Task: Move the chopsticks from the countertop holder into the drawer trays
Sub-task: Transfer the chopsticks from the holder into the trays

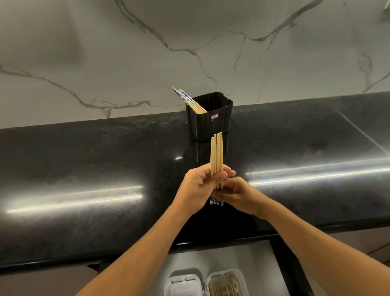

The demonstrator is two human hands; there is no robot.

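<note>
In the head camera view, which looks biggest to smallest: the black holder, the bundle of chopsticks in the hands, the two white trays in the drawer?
1. Black holder.
2. Bundle of chopsticks.
White trays: cut off by the frame and nearer the camera, so unranked.

The glossy black bench (74,182) carries one black holder (211,118), standing upright near its back edge by the marble wall (180,43). A few chopsticks (188,100) lean left inside the holder.
</note>
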